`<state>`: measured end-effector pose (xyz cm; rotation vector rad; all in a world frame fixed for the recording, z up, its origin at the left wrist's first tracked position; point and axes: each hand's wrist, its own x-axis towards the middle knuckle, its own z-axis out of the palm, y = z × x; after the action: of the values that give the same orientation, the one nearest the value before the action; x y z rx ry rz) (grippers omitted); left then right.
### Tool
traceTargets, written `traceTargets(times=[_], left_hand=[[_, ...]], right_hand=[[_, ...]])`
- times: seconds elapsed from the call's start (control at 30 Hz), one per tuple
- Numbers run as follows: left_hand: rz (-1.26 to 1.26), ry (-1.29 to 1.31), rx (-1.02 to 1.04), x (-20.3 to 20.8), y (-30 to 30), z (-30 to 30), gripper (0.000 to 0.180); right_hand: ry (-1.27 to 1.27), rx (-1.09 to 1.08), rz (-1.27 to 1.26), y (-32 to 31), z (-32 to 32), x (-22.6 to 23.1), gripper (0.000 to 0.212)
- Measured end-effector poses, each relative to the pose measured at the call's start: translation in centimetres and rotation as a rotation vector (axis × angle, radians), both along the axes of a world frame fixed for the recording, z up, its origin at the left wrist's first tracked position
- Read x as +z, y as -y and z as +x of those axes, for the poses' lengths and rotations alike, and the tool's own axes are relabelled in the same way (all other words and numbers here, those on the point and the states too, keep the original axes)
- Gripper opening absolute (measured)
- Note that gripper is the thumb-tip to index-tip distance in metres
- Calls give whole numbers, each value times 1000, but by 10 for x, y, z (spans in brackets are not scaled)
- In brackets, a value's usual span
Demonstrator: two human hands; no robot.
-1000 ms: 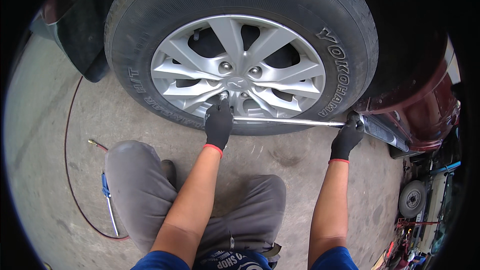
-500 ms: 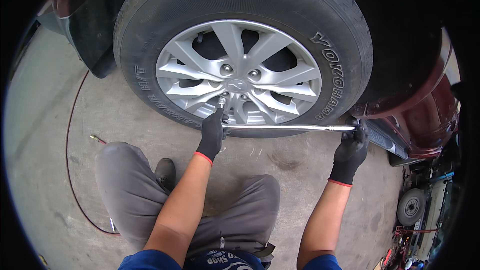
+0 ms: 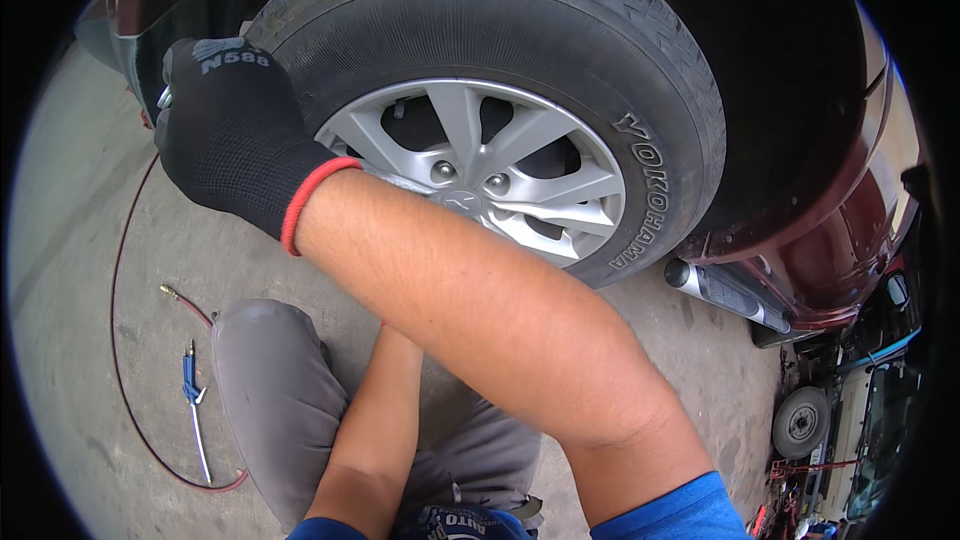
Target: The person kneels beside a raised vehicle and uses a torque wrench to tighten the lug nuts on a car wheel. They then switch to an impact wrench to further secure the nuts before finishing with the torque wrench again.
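My right arm reaches across to the upper left. There my right hand (image 3: 225, 130), in a black glove with a red cuff, is closed around the long-handled socket wrench (image 3: 165, 97); only a bit of its shiny metal shows beside the fingers. Under the right forearm, my left forearm (image 3: 378, 415) points up toward the wheel, and the left hand is hidden. The silver alloy wheel (image 3: 460, 120) sits inside a black tire (image 3: 665, 90). Two lug nuts (image 3: 443, 171) show above the center cap (image 3: 463, 202); the lower part of the wheel is covered by my arm.
On the concrete floor at left lie a thin red air hose (image 3: 117, 340) with a brass fitting and a blue air blow gun (image 3: 192, 380). The vehicle's dark red body (image 3: 790, 270) and side step (image 3: 725, 298) are at right. A spare wheel (image 3: 801, 422) stands farther off.
My right hand has swung with the wrench handle from the right of the wheel to its upper left. The right forearm now covers my left hand and the lower wheel.
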<state>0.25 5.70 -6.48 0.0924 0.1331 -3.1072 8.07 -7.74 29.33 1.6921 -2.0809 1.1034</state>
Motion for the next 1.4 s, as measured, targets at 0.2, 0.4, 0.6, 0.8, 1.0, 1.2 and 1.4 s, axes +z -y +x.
traceTargets(times=[0.2,0.4,0.6,0.8,1.0,1.2,1.4], left_hand=[[-78,213,5,33,4,3,34],[-334,500,-3,69,14,5,36],[-807,651,279,74,2,-4,34],[-1066,701,218,77,8,0,41],[-1016,711,294,71,2,-5,40],[-2189,323,486,85,35,13,33],[-2211,37,1686,301,72,50,19]], right_hand=[[-361,-114,89,40,-18,-10,16],[-643,-352,-256,-122,-77,45,13],[125,-1024,-698,-331,-98,3,26],[-396,-1064,-622,-366,-115,-22,17],[-856,-801,376,-377,-121,23,20],[-925,-677,679,-388,-130,32,56],[-982,-687,617,-400,-146,19,71]])
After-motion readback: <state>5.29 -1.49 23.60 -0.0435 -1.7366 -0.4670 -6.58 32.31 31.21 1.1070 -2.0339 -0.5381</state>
